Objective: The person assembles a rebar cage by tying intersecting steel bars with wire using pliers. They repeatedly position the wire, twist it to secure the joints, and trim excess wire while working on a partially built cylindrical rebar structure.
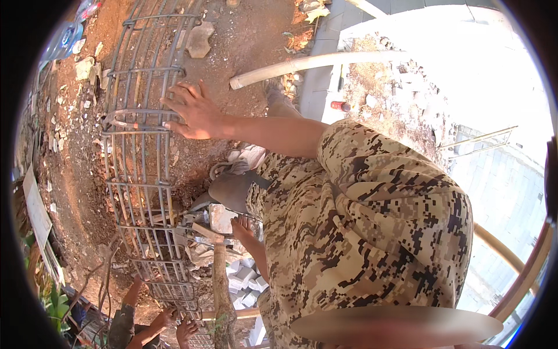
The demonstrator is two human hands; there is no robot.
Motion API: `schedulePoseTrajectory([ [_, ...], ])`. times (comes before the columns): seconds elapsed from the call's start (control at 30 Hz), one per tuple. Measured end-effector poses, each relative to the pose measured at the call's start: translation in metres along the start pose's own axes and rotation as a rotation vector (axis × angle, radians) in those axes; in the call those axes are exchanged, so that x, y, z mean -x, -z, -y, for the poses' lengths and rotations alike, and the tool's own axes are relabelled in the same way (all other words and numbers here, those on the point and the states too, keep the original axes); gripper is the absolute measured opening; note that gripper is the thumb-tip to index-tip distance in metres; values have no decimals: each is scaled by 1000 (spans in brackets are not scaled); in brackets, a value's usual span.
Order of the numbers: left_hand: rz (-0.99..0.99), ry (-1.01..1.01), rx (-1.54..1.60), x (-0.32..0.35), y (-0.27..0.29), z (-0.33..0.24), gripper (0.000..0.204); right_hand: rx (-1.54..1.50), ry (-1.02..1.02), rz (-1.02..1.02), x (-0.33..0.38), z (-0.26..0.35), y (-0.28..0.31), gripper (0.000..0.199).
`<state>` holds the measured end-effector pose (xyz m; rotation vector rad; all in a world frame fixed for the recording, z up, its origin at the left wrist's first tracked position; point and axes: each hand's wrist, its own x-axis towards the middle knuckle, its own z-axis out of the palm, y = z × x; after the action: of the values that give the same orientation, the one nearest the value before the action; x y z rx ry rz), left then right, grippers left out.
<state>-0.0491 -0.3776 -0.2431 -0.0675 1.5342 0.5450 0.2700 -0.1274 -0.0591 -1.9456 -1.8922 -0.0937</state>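
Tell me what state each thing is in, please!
Rebar cage: assembled, long bars crossed by hoops
Right hand: fingers spread, at the cage's edge
Left hand: grip unclear
Camouflage shirt: worn, creased
Clear plastic bottle: lying down, cap unclear
Pale pole: cut end showing

The rebar cage [145,184] is coloured dull grey; the shirt [378,215] is patterned in tan, brown and black pixelated camouflage. The soil [247,35] is tinted reddish brown, the pole [314,62] pale cream.
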Motion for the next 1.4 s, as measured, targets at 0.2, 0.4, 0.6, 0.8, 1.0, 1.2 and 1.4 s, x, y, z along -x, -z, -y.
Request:
schedulePoseTrajectory([
  [0.2,-68,74,-248,13,23,-41,51,-82,-687,-94,107,-186,52,41],
  [0.4,-169,151,-480,65,56,-89,51,47,-1522,-363,237,-400,170,41],
  [0.6,-259,226,-657,124,98,-123,51,-430,-1724,-368,305,-514,164,39],
  [0.8,-287,294,-848,182,104,-173,52,-838,-1792,-1137,265,-469,188,31],
  [1.0,-175,-711,-1457,199,-109,-258,55,-229,-1305,-1463,199,-272,233,36],
  [1.2,451,-1997,-1513,293,-420,-260,38,-156,-1082,-1494,124,-174,289,51],
  [1.4,590,-1889,-2090,286,-553,-111,90,-650,-877,-1615,110,-179,289,59],
])
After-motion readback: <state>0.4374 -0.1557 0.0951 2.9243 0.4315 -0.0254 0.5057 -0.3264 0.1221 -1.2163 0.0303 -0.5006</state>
